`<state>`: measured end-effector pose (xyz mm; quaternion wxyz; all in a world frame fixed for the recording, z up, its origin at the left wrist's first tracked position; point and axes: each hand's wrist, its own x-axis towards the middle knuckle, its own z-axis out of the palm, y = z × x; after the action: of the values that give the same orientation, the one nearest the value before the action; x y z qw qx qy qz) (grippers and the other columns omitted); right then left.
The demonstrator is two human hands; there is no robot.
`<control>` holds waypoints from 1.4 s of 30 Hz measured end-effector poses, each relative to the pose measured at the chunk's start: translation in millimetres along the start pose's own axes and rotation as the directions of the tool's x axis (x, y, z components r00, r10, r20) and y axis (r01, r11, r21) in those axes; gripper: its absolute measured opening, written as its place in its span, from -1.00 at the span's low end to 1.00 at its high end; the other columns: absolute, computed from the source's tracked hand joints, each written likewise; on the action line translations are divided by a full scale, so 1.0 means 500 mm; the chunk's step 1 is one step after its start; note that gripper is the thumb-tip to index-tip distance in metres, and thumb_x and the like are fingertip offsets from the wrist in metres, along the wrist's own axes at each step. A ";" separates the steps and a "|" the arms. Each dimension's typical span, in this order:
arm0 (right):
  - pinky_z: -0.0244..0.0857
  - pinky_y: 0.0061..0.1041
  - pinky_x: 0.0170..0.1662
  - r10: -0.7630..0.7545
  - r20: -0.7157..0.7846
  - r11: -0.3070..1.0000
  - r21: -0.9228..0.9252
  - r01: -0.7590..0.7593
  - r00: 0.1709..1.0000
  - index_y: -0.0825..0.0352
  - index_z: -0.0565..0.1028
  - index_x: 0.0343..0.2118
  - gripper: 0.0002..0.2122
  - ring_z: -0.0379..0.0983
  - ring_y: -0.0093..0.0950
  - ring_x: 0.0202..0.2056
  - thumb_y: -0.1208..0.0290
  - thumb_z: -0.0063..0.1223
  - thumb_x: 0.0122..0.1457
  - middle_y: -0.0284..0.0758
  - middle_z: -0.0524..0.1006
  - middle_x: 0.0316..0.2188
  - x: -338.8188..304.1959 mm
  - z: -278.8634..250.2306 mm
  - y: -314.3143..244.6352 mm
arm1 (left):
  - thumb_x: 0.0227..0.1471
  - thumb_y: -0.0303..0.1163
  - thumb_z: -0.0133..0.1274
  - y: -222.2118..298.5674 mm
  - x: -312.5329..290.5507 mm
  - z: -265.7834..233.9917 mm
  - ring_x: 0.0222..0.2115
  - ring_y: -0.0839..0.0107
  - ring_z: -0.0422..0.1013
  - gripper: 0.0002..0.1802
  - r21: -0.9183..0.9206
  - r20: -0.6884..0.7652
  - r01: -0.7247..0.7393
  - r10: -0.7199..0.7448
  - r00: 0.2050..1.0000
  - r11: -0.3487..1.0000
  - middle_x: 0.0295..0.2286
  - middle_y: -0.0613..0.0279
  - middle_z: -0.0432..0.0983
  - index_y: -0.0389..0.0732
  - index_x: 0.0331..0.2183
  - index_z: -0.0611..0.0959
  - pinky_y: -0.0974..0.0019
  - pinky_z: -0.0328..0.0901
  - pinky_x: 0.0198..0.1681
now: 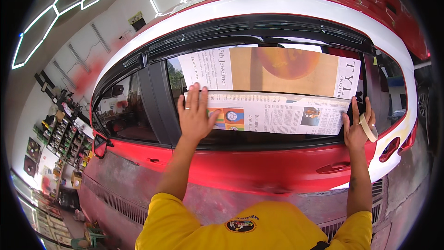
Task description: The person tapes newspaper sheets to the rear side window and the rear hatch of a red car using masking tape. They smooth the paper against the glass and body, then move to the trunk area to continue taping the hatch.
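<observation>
A red car door [259, 166] with a white roof stands in front of me, its rear window covered by sheets of newspaper [277, 111]. My left hand [194, 115] lies flat with fingers spread on the left end of the lower sheet, pressing it against the glass. My right hand [357, 127] presses the sheet's right end while a roll of masking tape [369, 127] hangs around its fingers. A second, upper sheet [277, 67] covers the top of the window.
The front window [122, 111] to the left is bare dark glass. A side mirror [99, 146] juts out at the left. Shelves with cans and supplies [60, 134] line the far left wall. A metal floor grating [115, 201] runs beside the car.
</observation>
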<state>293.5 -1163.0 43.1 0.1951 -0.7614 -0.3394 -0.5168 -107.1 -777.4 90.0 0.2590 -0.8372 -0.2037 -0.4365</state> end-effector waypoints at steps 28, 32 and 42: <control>0.00 0.25 0.42 0.424 0.248 0.880 0.116 -0.461 0.871 0.15 0.22 0.52 -0.19 0.24 0.18 0.40 0.40 0.35 0.20 0.21 0.26 0.40 -0.224 -0.204 -0.121 | -0.04 -0.43 0.26 -0.233 0.120 -0.052 -0.10 0.23 0.48 -0.68 0.169 -0.183 -0.624 0.646 0.741 0.763 -0.09 0.28 0.62 -0.20 -0.17 0.76 0.15 0.32 -0.16; 0.17 0.09 0.33 0.406 0.190 0.860 0.251 -0.444 0.894 0.21 0.29 0.48 -0.25 0.32 0.19 0.31 0.41 0.34 0.21 0.26 0.28 0.36 -0.167 -0.210 -0.169 | 0.05 -0.38 0.14 -0.237 0.130 -0.062 -0.10 0.22 0.47 -0.71 0.252 -0.103 -0.658 0.696 0.711 0.710 -0.11 0.19 0.58 -0.23 -0.16 0.72 0.14 0.34 -0.11; 0.33 -0.02 0.20 0.028 0.019 0.838 0.545 -0.034 0.999 0.21 0.59 0.15 -0.54 0.44 0.05 0.09 0.36 0.36 0.15 -0.01 0.51 0.12 0.054 -0.176 -0.477 | 0.16 -0.34 0.02 -0.211 0.196 -0.108 -0.07 0.18 0.42 -0.82 0.231 0.204 -0.779 0.753 0.625 0.583 -0.23 0.11 0.51 -0.22 -0.24 0.57 0.13 0.28 0.12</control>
<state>71.2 -1046.0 89.5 0.4101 -0.6825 -0.4609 -0.3919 -148.2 -716.6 225.3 0.5358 -0.8112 0.1033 -0.2105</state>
